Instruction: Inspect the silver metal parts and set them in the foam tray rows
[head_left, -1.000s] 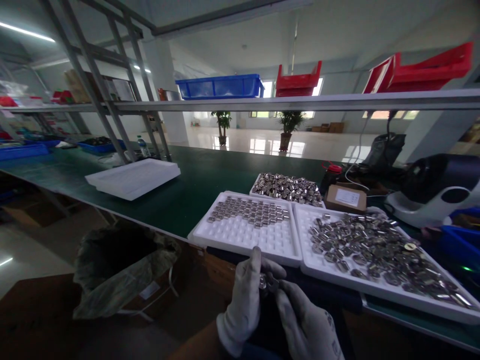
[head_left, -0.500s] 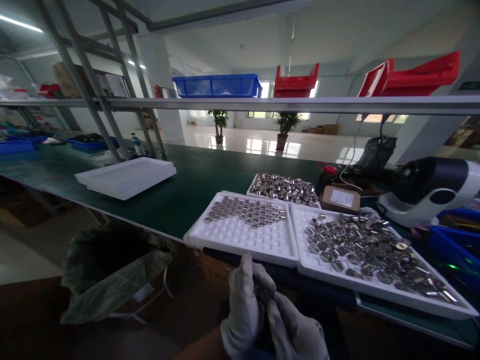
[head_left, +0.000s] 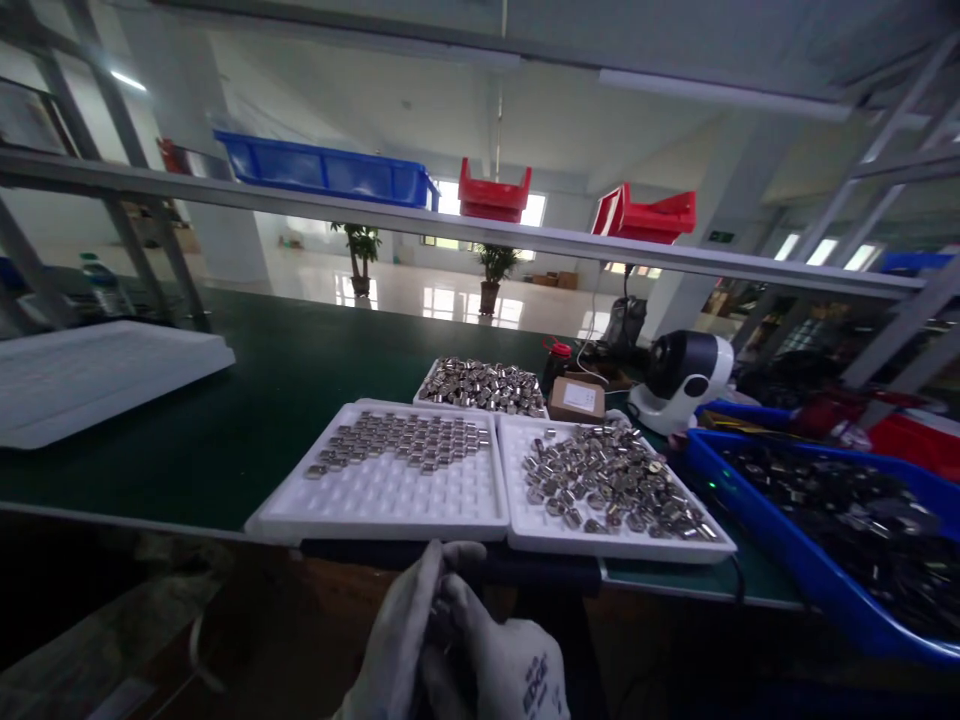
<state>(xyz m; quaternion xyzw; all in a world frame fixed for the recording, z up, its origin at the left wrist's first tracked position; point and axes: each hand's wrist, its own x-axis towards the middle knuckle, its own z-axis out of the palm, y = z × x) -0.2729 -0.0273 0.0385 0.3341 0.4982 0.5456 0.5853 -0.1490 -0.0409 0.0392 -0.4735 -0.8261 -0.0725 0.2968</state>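
Both gloved hands, left hand (head_left: 401,640) and right hand (head_left: 499,665), pressed together below the counter (head_left: 247,420) edge, fingers pinching something hidden, probably a small metal part: likely light, stiff, slippery; best gripped by its edges.

We have one view only, from a camera worn on the head, looking forward and slightly down across the green workbench (head_left: 225,440). Our own gloved hands sit close at the bottom edge, the white trays (head_left: 390,500) just beyond them, and the shelf rail (head_left: 480,232) and far hall lie well behind.
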